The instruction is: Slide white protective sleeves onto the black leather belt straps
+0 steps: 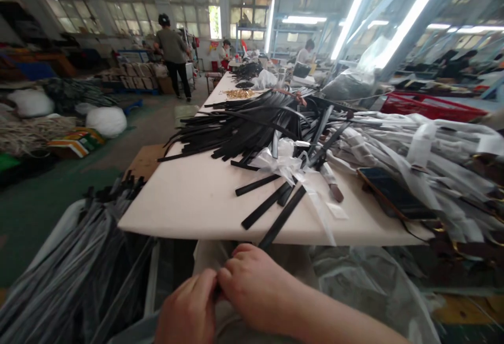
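Observation:
My left hand (pixel 189 307) and my right hand (pixel 255 286) meet below the near edge of the white table (pixel 177 202). Both have their fingers curled closed, and a small dark bit shows between them, too hidden to name. Just above my right hand, a black strap (pixel 283 215) reaches over the table edge. More short black straps (pixel 262 205) lie near it, beside crumpled clear plastic (pixel 285 163). Farther back is a large pile of black straps (pixel 252 128).
Plastic-wrapped straps (pixel 378 139) and a phone (pixel 394 194) lie at the table's right. Wrapped black straps (pixel 90 260) fill a container at lower left. A person (pixel 173 52) stands in the aisle; others sit farther back. Clear plastic (pixel 362 281) hangs below the table.

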The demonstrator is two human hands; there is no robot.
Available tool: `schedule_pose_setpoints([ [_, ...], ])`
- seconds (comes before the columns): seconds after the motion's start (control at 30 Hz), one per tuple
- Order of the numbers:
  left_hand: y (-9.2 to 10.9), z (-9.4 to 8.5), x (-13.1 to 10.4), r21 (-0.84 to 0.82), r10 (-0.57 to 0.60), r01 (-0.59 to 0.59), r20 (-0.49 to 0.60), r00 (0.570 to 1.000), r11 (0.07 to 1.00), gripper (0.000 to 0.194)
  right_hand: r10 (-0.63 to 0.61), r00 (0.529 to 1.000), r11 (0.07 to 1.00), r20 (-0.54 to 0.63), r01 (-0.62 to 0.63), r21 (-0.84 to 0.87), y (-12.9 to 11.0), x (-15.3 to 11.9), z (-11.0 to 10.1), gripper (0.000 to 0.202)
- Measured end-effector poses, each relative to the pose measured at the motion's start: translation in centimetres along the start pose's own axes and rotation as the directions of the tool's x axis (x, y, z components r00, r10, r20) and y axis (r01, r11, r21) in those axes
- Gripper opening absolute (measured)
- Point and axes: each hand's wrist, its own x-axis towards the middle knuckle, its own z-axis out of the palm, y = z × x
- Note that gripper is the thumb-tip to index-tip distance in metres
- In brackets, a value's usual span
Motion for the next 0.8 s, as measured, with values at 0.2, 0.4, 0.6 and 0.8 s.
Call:
schedule_pose_setpoints([
  [0.2, -1.8, -0.7, -1.8, 0.025, -0.25, 0.249, 0.163, 0.954, 0.968, 0.027, 0.264, 0.964, 0.964, 0.041, -0.265, 0.019, 1.8, -0.7, -1.0, 0.015],
  [0.4, 0.3, -0.4, 0.5, -0.293, -0.263, 0.348, 0.293, 0.919, 0.891, 0.038, -0.016, 0.995, 1.0, 0.098, 0.017, -0.006, -0.6, 1.8, -1.7, 0.012],
  [0.6, -1.6, -2.6, 0.8, -0.4, -0.38, 0.497, 0.338, 0.861, 0.77, 0.039, 0.187, 0.978, 0.982, 0.092, -0.184, -0.038, -0.1, 2.2, -4.4, 0.025],
  [0.8, -1.2, -3.6, 2.5, -0.469, -0.305, 0.416, 0.297, 0.905, 0.779, 0.035, 0.134, 0.983, 0.965, 0.123, -0.158, 0.211, -2.4, 6.5, -2.3, 0.023],
])
